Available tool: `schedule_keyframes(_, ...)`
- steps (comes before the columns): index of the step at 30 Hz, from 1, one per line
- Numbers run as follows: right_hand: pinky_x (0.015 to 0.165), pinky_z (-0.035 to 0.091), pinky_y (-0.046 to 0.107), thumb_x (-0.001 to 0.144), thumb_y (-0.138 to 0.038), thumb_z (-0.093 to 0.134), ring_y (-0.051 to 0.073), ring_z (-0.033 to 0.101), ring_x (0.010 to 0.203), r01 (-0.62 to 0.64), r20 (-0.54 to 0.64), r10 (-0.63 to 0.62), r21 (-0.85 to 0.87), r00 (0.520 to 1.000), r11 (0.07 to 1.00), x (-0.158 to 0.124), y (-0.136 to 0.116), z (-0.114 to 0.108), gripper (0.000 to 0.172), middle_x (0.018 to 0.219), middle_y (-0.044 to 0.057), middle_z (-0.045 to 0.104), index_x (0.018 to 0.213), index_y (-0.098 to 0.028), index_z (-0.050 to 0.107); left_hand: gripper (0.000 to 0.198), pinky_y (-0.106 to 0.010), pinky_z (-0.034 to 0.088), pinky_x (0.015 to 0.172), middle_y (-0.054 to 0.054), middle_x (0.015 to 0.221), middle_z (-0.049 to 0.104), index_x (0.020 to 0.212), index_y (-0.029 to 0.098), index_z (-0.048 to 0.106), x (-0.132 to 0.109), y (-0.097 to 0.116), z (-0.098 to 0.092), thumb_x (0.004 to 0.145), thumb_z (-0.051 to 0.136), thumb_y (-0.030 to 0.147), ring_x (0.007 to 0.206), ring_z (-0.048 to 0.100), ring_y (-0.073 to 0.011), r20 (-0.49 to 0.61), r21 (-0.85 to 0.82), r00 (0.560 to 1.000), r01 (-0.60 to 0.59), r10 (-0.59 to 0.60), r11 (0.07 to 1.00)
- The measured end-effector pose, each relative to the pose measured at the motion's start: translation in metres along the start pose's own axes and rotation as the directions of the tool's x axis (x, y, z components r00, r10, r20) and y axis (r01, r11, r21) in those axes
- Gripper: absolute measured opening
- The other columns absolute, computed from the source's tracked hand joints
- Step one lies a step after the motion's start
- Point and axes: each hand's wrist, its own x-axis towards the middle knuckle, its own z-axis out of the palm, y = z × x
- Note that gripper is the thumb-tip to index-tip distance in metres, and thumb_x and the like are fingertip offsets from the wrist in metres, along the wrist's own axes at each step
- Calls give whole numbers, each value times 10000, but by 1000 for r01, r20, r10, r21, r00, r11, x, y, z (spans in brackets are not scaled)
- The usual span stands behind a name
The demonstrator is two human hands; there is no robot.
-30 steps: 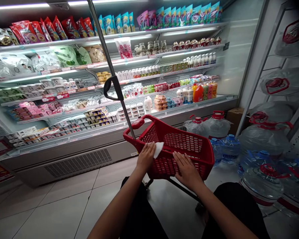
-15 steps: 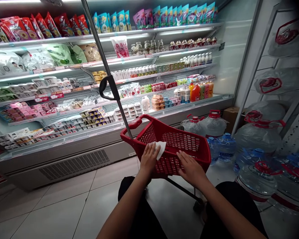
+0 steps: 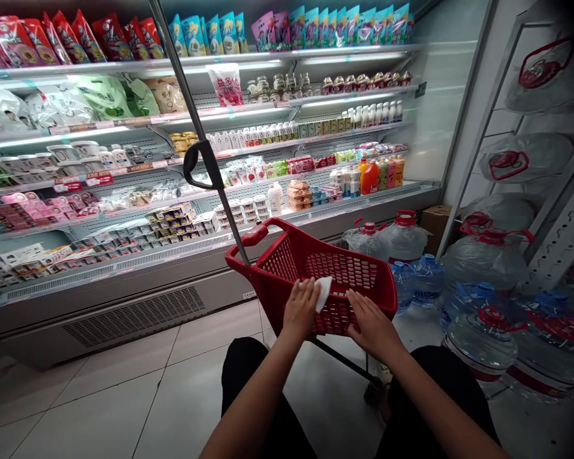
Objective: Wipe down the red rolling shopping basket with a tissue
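Observation:
A red plastic shopping basket cart (image 3: 268, 280) on wheels stands right in front of me, its metal pole with a black grip (image 3: 210, 166) rising up to the left. My left hand (image 3: 302, 307) presses a white wipe (image 3: 324, 294) against the basket's near rim, fingers bent over the edge. The wipe sticks out to the right of the fingertips. On the same rim, farther right, rests my right hand (image 3: 370, 324), its fingers stretched out and holding nothing. The underside of both palms is hidden.
Behind the cart runs a lit refrigerated display case (image 3: 138, 280) filled with dairy goods and drinks. To the right, large water jugs (image 3: 481, 338) and blue-capped bottles (image 3: 428, 279) crowd the floor beside a metal rack. Black-trousered knees flank the cart's near side.
My left hand has slid right along the rim with the wipe, closer to my right hand. The right hand stays on the rim. The whole view has shifted slightly.

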Motion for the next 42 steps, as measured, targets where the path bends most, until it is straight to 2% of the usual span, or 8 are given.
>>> schedule_keyframes(3, 1225, 362, 483, 954, -291, 455, 279, 418, 1496, -64, 6, 63, 41, 998, 997, 5, -6, -6, 821, 1629, 144, 435, 1673, -140, 89, 557, -494, 243, 1286, -129, 1625, 440, 1568, 142, 427, -1, -9, -1, 1012, 422, 182, 1507, 407, -262, 4, 17, 991, 134, -134, 991)
schedule_keyframes(10, 1264, 296, 479, 1070, -318, 255, 212, 238, 1582, 26, 29, -34, 230, 999, 973, 40, -41, -14, 656, 1726, 79, 240, 1680, -244, 25, 668, -455, 282, 1269, -161, 1636, 412, 1614, 80, 318, 16, 44, 14, 994, 467, 280, 1512, 392, -277, 127, -119, 990, 74, -59, 990)
schedule_keyframes(15, 1257, 303, 489, 1076, -477, 322, 224, 284, 1566, 36, 81, -50, 164, 995, 986, 30, -35, 1, 683, 1726, 73, 238, 1678, -260, 84, 924, -485, 229, 1288, -202, 1702, 232, 1637, 16, 186, -2, 5, 0, 860, 582, 320, 1583, 226, -310, 96, -132, 987, 143, -131, 981)
schedule_keyframes(19, 1242, 317, 509, 1052, -544, 370, 281, 356, 1528, 13, 32, -14, 41, 999, 999, 25, -27, 11, 708, 1677, 104, 360, 1663, -220, 219, 917, -531, 175, 1300, -94, 1707, 280, 1649, 159, 240, -18, -27, -6, 786, 550, 161, 1585, 231, -285, 4, -79, 988, 157, -157, 984)
schedule_keyframes(24, 1237, 291, 559, 1044, -491, 373, 348, 322, 1538, 34, -56, -34, 4, 998, 999, 50, -67, 29, 760, 1668, 212, 331, 1655, -84, 177, 846, -499, 247, 1282, -125, 1692, 311, 1618, 101, 310, -18, -22, -1, 829, 575, 253, 1568, 265, -319, 9, -72, 979, 206, -206, 976)
schedule_keyframes(28, 1236, 298, 529, 1043, -387, 361, 313, 381, 1506, 70, -46, -69, 22, 997, 997, 63, -91, 34, 745, 1667, 187, 350, 1671, -107, 75, 792, -472, 225, 1295, -104, 1697, 305, 1620, 116, 317, -19, -23, -4, 890, 551, 313, 1567, 271, -299, 8, -98, 990, 138, -137, 986)
schedule_keyframes(38, 1211, 344, 537, 1048, -508, 374, 323, 407, 1489, -25, -25, 23, -67, 999, 997, -22, 6, -11, 767, 1687, 119, 335, 1684, -217, 59, 911, -511, 242, 1282, -114, 1700, 295, 1632, 128, 284, -18, -20, 4, 775, 581, 214, 1562, 272, -331, -39, -164, 982, 176, -185, 971)
schedule_keyframes(42, 1193, 354, 567, 1045, -525, 374, 362, 426, 1463, -96, -68, 92, -67, 993, 993, -10, -14, -4, 765, 1627, 161, 430, 1675, -160, 139, 899, -506, 228, 1284, -136, 1686, 322, 1612, 97, 317, -16, -17, 3, 765, 591, 221, 1554, 286, -344, -36, -172, 979, 190, -199, 967)
